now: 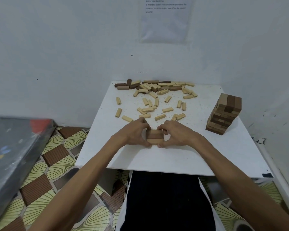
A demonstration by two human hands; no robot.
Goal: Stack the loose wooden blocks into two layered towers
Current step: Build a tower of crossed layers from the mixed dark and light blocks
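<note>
Found both hands closed about the started stack [154, 137] between them. Found the left hand [133, 133] curled on its left side, thumb at the near edge and fingers wrapped behind. Found the right hand [175, 134] mirrored on the right side. Recorded both as grasping the stack, neither released.

Noted three blocks side by side on top: pale, brown, pale. Could not determine the number of layers beneath, hidden by the fingers.

Located the stack on the white table [173, 157], directly between the palms. Located the loose blocks [157, 97] scattered just beyond the fingertips and onward toward the wall, the nearest just beside the left knuckles. Located the finished tower [225, 114] well apart to the right of the right hand and somewhat forward of it.

Judged the step in hand to be squaring an early layer of the second tower; judged the first tower complete.

Advised, for doing it well:
- Press evenly from both sides, closing gaps without skewing.
- Check ends flush front and back before letting go.
- Ease off straight outward, with no drag on the blocks.
- Lay the next three crosswise.

Flagged the nearest loose blocks behind the fingers as liable to be knocked on withdrawal.
</note>
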